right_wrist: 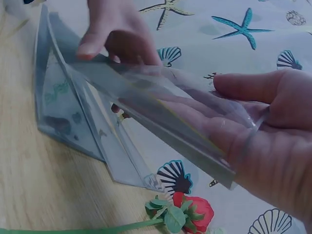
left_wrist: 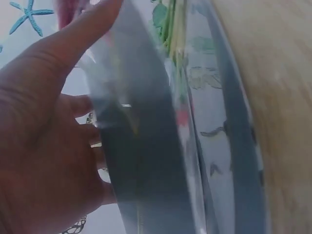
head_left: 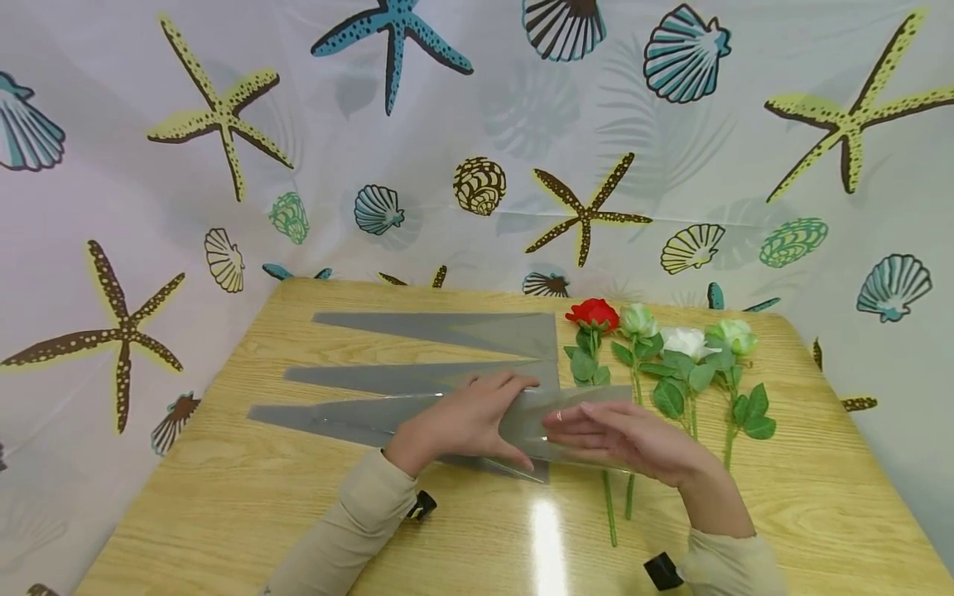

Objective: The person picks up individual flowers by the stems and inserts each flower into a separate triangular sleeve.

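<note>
A clear tapered plastic sleeve (head_left: 525, 414) is held up off the table in the head view. My left hand (head_left: 465, 422) grips its middle, thumb on the near side and fingers on the far side. The right hand (head_left: 633, 439) has its straight fingers inside the wide end; in the right wrist view those fingers (right_wrist: 195, 114) show through the clear film, while the thumb stays apart above. More flat sleeves lie on the table: one at the back (head_left: 477, 331), another before it (head_left: 402, 378), and one partly hidden under the held sleeve.
A red rose (head_left: 594, 314), a greenish-white rose (head_left: 638, 321), a white rose (head_left: 684, 341) and a pale green rose (head_left: 736, 337) lie on the right of the wooden table (head_left: 224, 513). Some stems run beneath the held sleeve. A patterned cloth (head_left: 462, 240) hangs behind.
</note>
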A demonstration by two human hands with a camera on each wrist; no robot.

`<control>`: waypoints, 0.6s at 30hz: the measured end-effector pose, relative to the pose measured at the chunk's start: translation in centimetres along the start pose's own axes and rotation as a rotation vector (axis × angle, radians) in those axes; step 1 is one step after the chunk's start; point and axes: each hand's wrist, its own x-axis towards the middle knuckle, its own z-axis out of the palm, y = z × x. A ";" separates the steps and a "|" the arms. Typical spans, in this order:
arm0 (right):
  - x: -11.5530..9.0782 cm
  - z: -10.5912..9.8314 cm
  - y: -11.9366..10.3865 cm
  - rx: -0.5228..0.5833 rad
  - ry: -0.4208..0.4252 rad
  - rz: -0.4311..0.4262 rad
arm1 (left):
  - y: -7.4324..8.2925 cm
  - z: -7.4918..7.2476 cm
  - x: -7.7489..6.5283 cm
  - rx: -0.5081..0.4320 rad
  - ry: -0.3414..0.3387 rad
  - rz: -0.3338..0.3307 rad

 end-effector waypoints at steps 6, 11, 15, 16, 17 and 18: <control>-0.1 -0.8 0.0 0.192 -0.112 -0.097 | -0.2 0.1 -0.1 0.149 0.057 0.001; -0.1 -0.8 0.0 0.236 -0.102 -0.091 | -0.1 0.1 0.0 0.148 0.066 0.006; -0.3 -0.8 -0.1 0.243 -0.086 -0.089 | 0.1 0.1 0.1 0.137 0.075 0.013; -0.3 -0.8 -0.1 0.242 -0.083 -0.088 | 0.1 0.1 0.1 0.139 0.077 0.015; -0.4 -0.7 -0.2 0.240 -0.081 -0.088 | 0.1 0.1 0.1 0.141 0.079 0.015; -0.4 -0.7 -0.2 0.233 -0.081 -0.086 | 0.2 0.1 0.2 0.146 0.080 0.015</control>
